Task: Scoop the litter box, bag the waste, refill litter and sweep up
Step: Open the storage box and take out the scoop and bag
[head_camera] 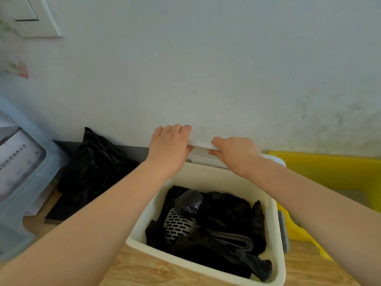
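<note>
Hands, left hand and right hand, both grasping raised white plastic lid against wall, below them cream bin holding crumpled black bags, slotted grey litter scoop, yellow litter box at right.

Single head-worn view, angled forward and down from close above the white bin, facing the wall.

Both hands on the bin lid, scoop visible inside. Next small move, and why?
Probably let go with the right hand and reach down for the grey scoop. The white lid stands raised against the wall with the left hand also holding it, and the scoop lies exposed on black bags inside the cream bin. The yellow litter box sits right beside it.
</note>
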